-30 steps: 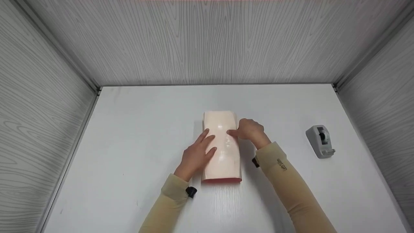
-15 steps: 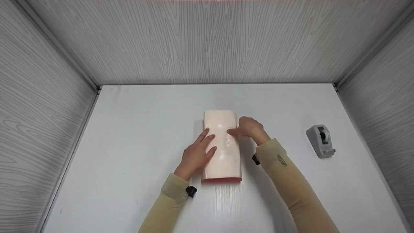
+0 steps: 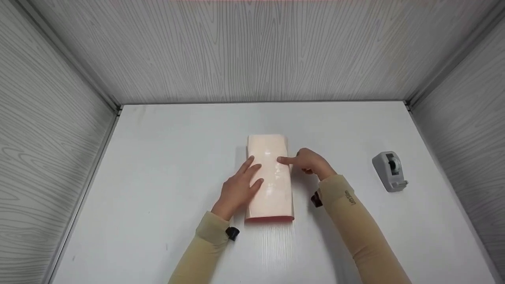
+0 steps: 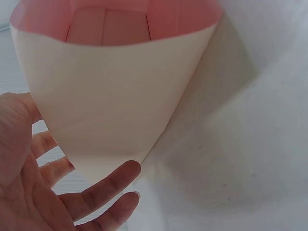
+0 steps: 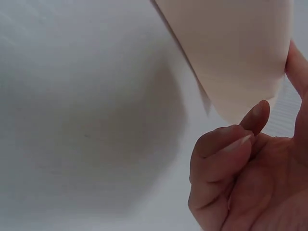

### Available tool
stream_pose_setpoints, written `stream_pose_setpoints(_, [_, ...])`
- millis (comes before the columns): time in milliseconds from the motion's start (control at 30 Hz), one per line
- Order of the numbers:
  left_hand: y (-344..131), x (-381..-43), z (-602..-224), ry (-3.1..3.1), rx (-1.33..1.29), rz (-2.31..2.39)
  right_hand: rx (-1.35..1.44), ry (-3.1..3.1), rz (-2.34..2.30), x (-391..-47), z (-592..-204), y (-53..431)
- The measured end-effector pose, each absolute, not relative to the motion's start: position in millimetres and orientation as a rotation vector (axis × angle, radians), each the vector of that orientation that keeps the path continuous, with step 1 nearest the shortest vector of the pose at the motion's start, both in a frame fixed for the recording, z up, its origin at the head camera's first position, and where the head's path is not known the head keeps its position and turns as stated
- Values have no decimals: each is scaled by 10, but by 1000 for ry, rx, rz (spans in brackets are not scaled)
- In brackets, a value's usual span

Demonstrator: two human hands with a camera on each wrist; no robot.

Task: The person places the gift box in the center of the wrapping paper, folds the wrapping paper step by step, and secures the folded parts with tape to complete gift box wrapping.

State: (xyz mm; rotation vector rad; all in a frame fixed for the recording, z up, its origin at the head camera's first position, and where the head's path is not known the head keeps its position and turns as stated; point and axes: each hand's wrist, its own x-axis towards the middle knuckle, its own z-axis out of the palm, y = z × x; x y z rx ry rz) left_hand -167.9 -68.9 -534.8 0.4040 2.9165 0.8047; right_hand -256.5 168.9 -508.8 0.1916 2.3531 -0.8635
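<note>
A pale pink sheet of paper [image 3: 270, 193] is wrapped round as a flattened tube in the middle of the table. Its near end gapes, showing a deeper pink inner face [image 4: 185, 17]; a boxy pinkish thing [image 4: 108, 26] sits within. My left hand [image 3: 238, 191] rests on the left of the wrap, fingers and thumb spread. On the right, my right hand [image 3: 313, 162] touches the top of the paper with its outstretched thumb. In the right wrist view its other fingers [image 5: 216, 163] are curled beside the wrap, with nothing seen in them.
To the right a grey tape dispenser [image 3: 390, 171] with a roll stands on the white table [image 3: 169, 165]. Grey wood-grain panels [image 3: 252, 51] wall the table at the back and both sides. A loose paper edge [image 5: 204, 98] sticks out along the wrap's right side.
My right hand's fingers have drawn away from the paper's right side and curled, moving slightly right and nearer me, while the thumb stays on top. The left hand keeps its place.
</note>
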Motion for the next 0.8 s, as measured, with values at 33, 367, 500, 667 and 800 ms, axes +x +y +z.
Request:
stream_pose_setpoints(33, [-691,-1677,-5348,2915,402,807,190,2333,-904,-2562,-5125,1711])
stream_pose_setpoints(367, [-698,-1665,-5356,2914,394,833,8,2230,-1168,-2524,-5368,2093])
stream_pose_setpoints(500, [-700,-1659,-5353,2915,394,837,-51,2293,-1190,-2450,-5342,2177])
stream_pose_setpoints(667, [-702,-1655,-5362,2916,399,855,-128,2357,-1259,-2260,-5247,2131])
stream_pose_setpoints(800, [-707,-1657,-5380,2913,413,870,-137,2371,-1316,-2063,-5197,2048])
